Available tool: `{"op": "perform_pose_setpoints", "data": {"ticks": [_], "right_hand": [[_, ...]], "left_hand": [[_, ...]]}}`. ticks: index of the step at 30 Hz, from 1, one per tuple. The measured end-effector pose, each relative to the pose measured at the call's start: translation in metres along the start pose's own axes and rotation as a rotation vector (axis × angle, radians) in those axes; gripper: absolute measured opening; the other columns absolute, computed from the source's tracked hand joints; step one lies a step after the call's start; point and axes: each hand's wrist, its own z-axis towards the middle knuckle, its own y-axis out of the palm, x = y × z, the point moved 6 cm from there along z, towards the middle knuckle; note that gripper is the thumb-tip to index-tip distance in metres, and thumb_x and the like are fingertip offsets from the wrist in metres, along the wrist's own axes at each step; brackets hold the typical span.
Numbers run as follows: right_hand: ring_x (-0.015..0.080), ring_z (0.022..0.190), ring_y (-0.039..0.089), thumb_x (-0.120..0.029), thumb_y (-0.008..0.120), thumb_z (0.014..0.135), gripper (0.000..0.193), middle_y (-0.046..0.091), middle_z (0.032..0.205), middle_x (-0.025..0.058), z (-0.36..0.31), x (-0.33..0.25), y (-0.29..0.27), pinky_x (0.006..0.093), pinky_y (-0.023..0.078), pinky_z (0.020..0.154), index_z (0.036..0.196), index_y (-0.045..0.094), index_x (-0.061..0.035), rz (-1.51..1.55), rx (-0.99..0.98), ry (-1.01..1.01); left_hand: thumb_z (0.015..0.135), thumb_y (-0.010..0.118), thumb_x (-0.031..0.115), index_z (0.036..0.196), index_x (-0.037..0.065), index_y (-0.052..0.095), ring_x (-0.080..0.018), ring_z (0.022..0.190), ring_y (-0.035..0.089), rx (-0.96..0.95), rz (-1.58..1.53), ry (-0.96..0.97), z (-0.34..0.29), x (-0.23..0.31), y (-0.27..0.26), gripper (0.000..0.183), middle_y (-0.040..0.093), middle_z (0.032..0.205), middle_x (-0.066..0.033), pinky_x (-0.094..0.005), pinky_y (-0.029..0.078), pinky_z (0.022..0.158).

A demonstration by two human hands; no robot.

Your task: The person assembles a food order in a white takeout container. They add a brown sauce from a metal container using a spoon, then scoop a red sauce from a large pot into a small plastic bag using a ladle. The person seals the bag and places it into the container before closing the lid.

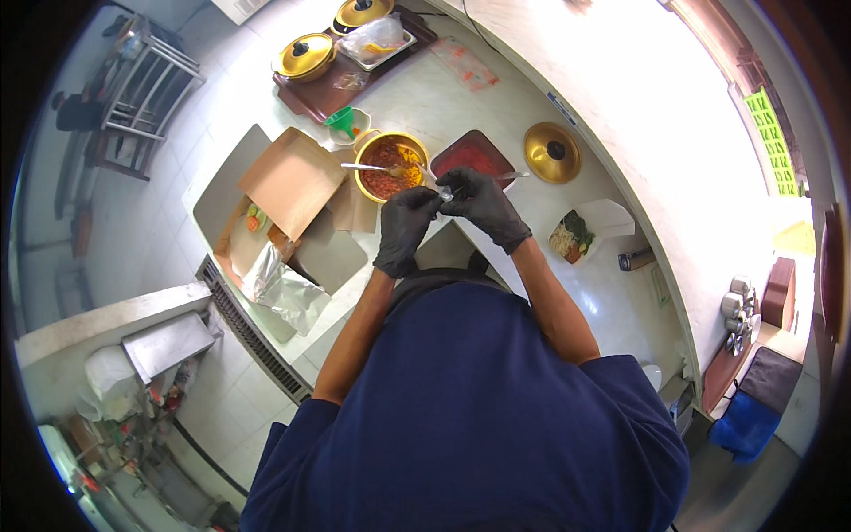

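My left hand [406, 229] and my right hand [486, 208], both in black gloves, meet in front of me over the near side of the worktop. Their fingertips pinch a small clear plastic piece [446, 193], perhaps a little bag; its exact kind is too small to tell. Just beyond the left hand stands a gold pot [359, 188] of reddish-brown stew with yellow bits, a spoon [363, 167] lying across it. Behind the right hand is a dark square container [510, 161] with red contents, and a utensil handle [516, 176] sticks out over its edge.
To the left sit an open cardboard box [292, 173] and crumpled foil [282, 288]. A green funnel [339, 122] rests in a bowl. Farther back, a brown tray [306, 105] carries gold lidded pots [305, 58]. At right are a gold lid [551, 152] and a food container [610, 218].
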Motion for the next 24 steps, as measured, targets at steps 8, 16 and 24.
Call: {"op": "perform_pose_setpoints", "data": {"ticks": [8,16,24], "right_hand": [[0.0133,0.083,0.063,-0.011,0.075,0.08,0.027,0.067,0.093,0.0065,-0.012,-0.006,-0.005,0.0293,0.052,0.075,0.102,0.063,-0.0008,-0.037,0.267,0.074],[0.0287,0.082,0.068,-0.011,0.075,0.075,0.025,0.068,0.092,0.0127,-0.021,-0.008,-0.017,0.0357,0.053,0.072,0.099,0.066,-0.0083,-0.52,0.345,-0.05],[0.0262,0.08,0.064,0.001,0.067,0.075,0.032,0.064,0.088,0.0103,-0.014,0.006,-0.02,0.0342,0.052,0.071,0.105,0.059,-0.0086,-0.375,0.416,-0.118]], "left_hand": [[0.085,0.069,0.014,0.095,-0.002,0.072,-0.0107,0.067,0.062,0.072,-0.285,-0.02,-0.005,0.0,0.011,0.018,0.069,0.079,-0.0068,-0.0249,0.049,0.062],[0.086,0.069,0.014,0.092,0.0,0.071,-0.0126,0.071,0.065,0.146,-0.271,-0.078,-0.004,0.0,0.015,0.015,0.07,0.081,-0.0064,-0.0249,0.05,0.063],[0.095,0.06,0.018,0.094,0.007,0.062,-0.0119,0.074,0.062,-0.043,-0.976,-0.262,0.003,-0.017,0.045,0.011,0.065,0.084,-0.0025,-0.027,0.049,0.067]]}}
